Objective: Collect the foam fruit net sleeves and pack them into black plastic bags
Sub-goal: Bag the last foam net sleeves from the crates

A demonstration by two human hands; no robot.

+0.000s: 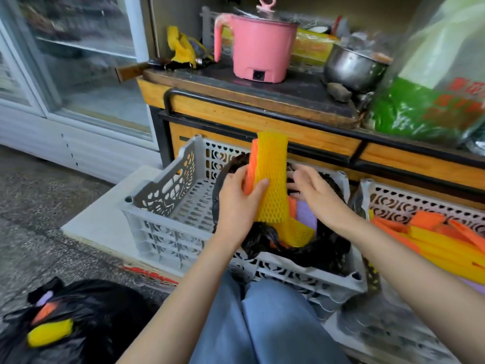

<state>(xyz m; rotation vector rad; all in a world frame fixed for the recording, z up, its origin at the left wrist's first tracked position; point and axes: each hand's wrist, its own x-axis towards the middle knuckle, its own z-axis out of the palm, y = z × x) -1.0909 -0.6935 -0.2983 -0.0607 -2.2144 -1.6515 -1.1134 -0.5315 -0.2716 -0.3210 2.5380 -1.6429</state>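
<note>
Seemingly the job is somewhere near its middle. One full bag lies on the floor at lower left, glossy and crumpled, with yellow, orange and lilac foam poking from its mouth. A second, open bag sits in the grey crate, partly filled. The left hand grips a bundle of sleeves, thumb and fingers curled round its middle. The bundle stands upright with its lower end inside the open bag. The sleeves are soft, flat tubes of diamond mesh. The right hand is at the bag's far rim, fingers bent; whether they pinch the plastic I cannot tell. A heap of sleeves waits in the neighbouring crate.
</note>
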